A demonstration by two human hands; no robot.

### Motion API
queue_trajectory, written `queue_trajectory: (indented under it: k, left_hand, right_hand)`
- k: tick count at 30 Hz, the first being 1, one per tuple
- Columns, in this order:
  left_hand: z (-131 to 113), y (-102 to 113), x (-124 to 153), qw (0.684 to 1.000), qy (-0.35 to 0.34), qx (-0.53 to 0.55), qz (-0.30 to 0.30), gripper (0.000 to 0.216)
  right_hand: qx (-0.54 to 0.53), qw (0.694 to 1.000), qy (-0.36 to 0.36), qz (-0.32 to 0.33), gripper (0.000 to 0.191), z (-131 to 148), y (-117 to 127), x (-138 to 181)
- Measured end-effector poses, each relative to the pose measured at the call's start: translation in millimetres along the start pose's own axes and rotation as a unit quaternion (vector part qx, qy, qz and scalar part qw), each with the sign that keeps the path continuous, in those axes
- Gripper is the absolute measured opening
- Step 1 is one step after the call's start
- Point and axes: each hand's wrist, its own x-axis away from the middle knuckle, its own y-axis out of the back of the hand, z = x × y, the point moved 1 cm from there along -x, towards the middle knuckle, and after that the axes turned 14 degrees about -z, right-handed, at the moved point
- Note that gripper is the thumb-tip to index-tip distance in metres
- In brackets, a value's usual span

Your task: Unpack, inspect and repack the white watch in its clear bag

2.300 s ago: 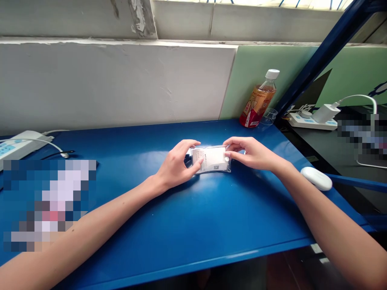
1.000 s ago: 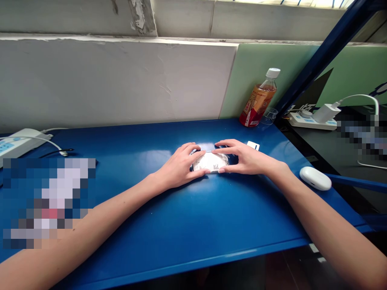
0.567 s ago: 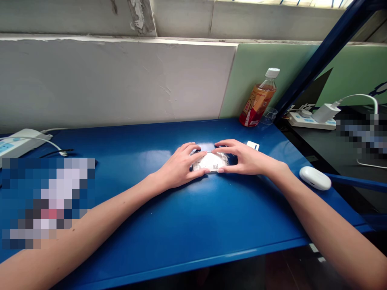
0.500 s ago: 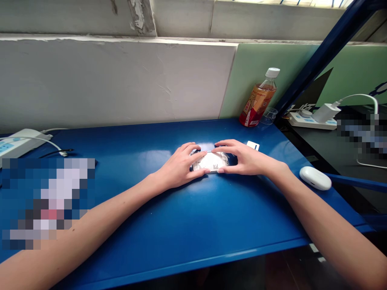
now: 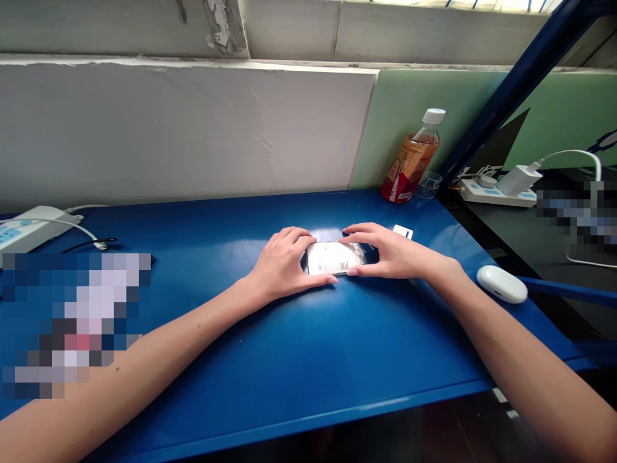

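Observation:
A small clear plastic packet with a white printed insert lies flat on the blue table, near its middle. My left hand grips the packet's left end, thumb below and fingers curled over its top edge. My right hand pinches the packet's right end between thumb and forefinger. A small white card or tag lies on the table just behind my right hand.
A bottle of brown drink stands at the back right beside a clear cup. A white earbud case lies near the right edge. Power strips sit at far left and far right, with a cable end.
The packet was held up with its label facing me 2.3 s ago; it now lies flat. In the last half second my left forefinger drew back from its top edge.

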Motion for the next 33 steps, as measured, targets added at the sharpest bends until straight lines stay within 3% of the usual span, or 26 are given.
queue_trajectory:
  k: [8, 14, 26, 33]
  left_hand:
    - [-1, 1, -1, 0.999, 0.008, -0.019, 0.032, 0.079]
    - [-3, 2, -2, 0.999, 0.006, -0.025, 0.039, 0.072]
    - [-3, 1, -2, 0.999, 0.014, -0.019, 0.039, 0.066]
    - [-4, 4, -2, 0.999, -0.010, -0.015, 0.050, 0.077]
  right_hand:
    - [0.018, 1.000, -0.015, 0.015, 0.066, -2, 7, 0]
    - [0.052, 0.999, -0.004, -0.008, 0.064, -5, 9, -1]
    - [0.054, 0.998, -0.023, 0.009, 0.078, -17, 19, 2]
    - [0.058, 0.998, -0.019, 0.013, 0.078, -14, 15, 1]
